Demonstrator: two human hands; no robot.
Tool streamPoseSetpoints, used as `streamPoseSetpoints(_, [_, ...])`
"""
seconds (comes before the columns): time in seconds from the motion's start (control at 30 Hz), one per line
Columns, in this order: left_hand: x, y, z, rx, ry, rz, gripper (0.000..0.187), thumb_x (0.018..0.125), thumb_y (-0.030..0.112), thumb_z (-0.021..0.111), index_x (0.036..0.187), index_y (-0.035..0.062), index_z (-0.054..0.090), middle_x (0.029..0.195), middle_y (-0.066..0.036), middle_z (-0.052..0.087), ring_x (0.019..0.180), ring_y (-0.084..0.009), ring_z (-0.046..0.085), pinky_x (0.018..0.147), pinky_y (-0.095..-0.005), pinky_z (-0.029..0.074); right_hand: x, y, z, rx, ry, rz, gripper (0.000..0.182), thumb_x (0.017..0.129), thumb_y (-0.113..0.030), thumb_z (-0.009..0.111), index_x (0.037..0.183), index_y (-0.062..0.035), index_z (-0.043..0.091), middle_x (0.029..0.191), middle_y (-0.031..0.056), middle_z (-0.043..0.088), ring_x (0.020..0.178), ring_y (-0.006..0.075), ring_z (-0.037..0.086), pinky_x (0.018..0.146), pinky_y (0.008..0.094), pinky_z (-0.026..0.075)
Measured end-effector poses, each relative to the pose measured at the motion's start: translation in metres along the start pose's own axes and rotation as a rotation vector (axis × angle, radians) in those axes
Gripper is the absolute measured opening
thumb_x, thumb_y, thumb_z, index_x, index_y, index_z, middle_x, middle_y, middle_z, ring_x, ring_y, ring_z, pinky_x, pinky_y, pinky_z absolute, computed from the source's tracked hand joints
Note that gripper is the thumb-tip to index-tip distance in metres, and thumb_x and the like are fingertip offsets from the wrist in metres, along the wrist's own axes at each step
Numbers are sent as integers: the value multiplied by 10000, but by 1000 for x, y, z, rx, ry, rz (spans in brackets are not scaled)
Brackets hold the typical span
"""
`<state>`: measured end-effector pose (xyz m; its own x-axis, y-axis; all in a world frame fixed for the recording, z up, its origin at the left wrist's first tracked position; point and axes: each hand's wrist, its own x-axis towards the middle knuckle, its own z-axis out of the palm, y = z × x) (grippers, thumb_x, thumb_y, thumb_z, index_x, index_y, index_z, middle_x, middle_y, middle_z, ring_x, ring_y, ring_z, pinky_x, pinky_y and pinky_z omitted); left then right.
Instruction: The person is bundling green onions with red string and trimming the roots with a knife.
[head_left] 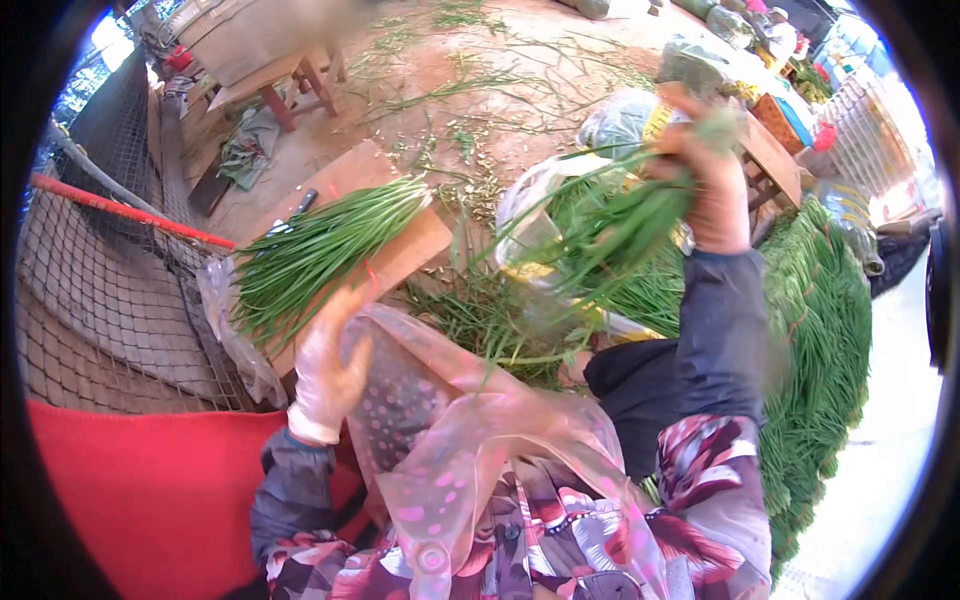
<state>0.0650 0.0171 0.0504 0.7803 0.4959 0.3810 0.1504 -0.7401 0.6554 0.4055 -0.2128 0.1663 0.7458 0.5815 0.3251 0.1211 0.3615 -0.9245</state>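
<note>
1. Heap of long green stalks: lay piled along the right of the scene, beyond the person's right sleeve; the largest mass in view.
2. Wooden board, the working surface: carried a loose sheaf of chives laid slantwise, leaf tips toward its near-left corner; a knife lay near its far edge.
3. Thin pink spotted plastic bag: draped over the lap, below the board's near edge. Judged very light, limp and slippery; best taken at the mouth's rim.
4. Bunch of chives: held raised to the right of the board, tips trailing down and left. Judged light, soft and easily bruised; the stalks would splay unless gripped around the gathered root ends.
5. Right hand: grip clenched around the root end of the bunch.
6. Left hand, in a pale glove: at the board's near edge, touching the bag's upper rim; motion blur hid whether its grip was closed.
</note>
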Motion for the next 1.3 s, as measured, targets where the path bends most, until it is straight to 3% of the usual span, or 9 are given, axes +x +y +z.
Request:
streamPoseSetpoints(0.07, [41, 47, -1, -152, 73, 181, 470, 783, -61, 606, 1244, 15, 552, 1257, -187, 577, 1183, -337, 550, 1007, -392, 424, -2, 16, 18, -383, -173, 187, 399, 878, -112, 642, 1257, -29, 551, 864, 39, 664, 656, 92, 586, 636, 249, 515])
streamPoseSetpoints(0.2, [88, 118, 36, -266, 82, 512, 454, 760, 22, 673, 1206, 40, 584, 1243, -169, 582, 1161, -341, 538, 990, -421, 411, -12, 0, 58, -161, -206, 157, 306, 882, -72, 639, 1187, -56, 613, 844, 52, 681, 689, 99, 605, 638, 233, 503])
streamPoseSetpoints(0.33, [63, 63, 143, -346, -141, 518, 397, 749, 68, 714, 1120, 40, 575, 1016, -166, 577, 946, -371, 544, 858, -439, 438, -3, -18, 57, -113, -125, 1, 389, 861, -156, 663, 1214, -16, 583, 830, 58, 674, 658, 100, 609, 623, 233, 515])
streamPoseSetpoints(0.5, [6, -15, 134, 451, -1333, 167, 402, 797, 463, 564, 1108, 243, 693, 1122, -106, 667, 1151, -332, 558, 984, -539, 384, 13, -41, 11, -51, 76, -212, 411, 881, -111, 642, 1270, -26, 541, 834, 47, 626, 642, 102, 586, 624, 273, 536])
streamPoseSetpoints(0.67, [83, 31, -6, 42, -156, 133, 264, 776, 46, 687, 1039, 72, 682, 894, -111, 680, 840, -270, 672, 752, -353, 545, -10, -10, 46, -290, -171, 16, 341, 881, -131, 657, 1204, -36, 603, 833, 38, 679, 661, 80, 596, 602, 213, 485])
streamPoseSetpoints(0.77, [90, 91, 2, -625, 202, 32, 487, 733, -5, 756, 1186, 7, 580, 1083, -89, 671, 1081, -218, 609, 957, -351, 461, -23, -5, 84, -178, -262, 179, 327, 876, -123, 658, 1188, -38, 605, 829, 58, 685, 649, 101, 604, 611, 241, 507])
streamPoseSetpoints(0.83, [88, 116, 32, -891, 97, 89, 617, 707, -9, 793, 1257, -8, 514, 1141, -83, 651, 1145, -201, 570, 1012, -373, 422, -36, 20, 104, 83, -367, 317, 377, 851, -123, 692, 1204, -41, 586, 833, 50, 675, 640, 106, 610, 587, 244, 507])
streamPoseSetpoints(1.0, [27, 82, 122, -1503, -687, -711, 639, 740, 21, 733, 1318, 64, 463, 1090, -92, 622, 913, -216, 628, 796, -321, 514, -51, 69, 117, 227, -52, 357, 561, 854, -196, 723, 1325, -23, 473, 850, 62, 691, 561, 124, 614, 522, 240, 502])
streamPoseSetpoints(1.3, [9, 80, 108, -1354, -694, -833, 516, 759, 42, 723, 1235, 29, 522, 857, -103, 655, 644, -178, 623, 600, -294, 495, 31, 142, -12, 368, 474, 251, 223, 911, -238, 648, 1062, -75, 670, 555, -35, 456, 403, 70, 335, 388, 237, 285])
